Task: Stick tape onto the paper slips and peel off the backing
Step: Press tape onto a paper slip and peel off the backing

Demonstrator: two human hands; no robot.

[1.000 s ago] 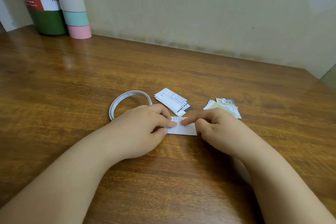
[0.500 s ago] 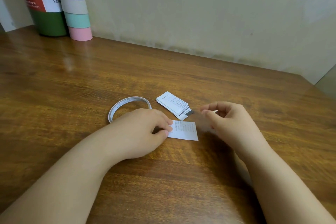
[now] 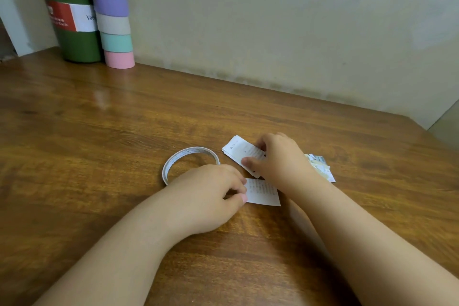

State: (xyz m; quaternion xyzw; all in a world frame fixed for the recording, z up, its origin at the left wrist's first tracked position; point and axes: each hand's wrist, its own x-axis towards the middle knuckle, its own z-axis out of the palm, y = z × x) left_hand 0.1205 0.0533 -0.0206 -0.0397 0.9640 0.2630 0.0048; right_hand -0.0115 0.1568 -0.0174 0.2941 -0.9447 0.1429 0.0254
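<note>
- Standing at the far left against the wall, a green canister (image 3: 72,15) with a red and white label sits on the tabletop (image 3: 99,131), touching or just beside a stack of pastel tape rolls (image 3: 113,15) to its right.
- Nearer, left of centre, a thin ring of white tape (image 3: 182,154) lies flat on the wood, its near edge hidden by the left hand.
- The left hand (image 3: 206,196) rests on the tabletop with fingers curled, its grip pinching the left edge of a printed paper slip (image 3: 263,192) between thumb and fingertips; the slip lies flat, just near of the other papers.
- Just beyond that slip, a small stack of printed slips (image 3: 239,150) lies at an angle, close to the right of the tape ring.
- The right hand (image 3: 280,159) is on that stack, thumb pressed at its near edge and fingers curled over its far side, so its grip is clamped on the stack.
- To the right of that hand, partly hidden behind it, a loose heap of paper scraps (image 3: 320,165) lies on the wood.
</note>
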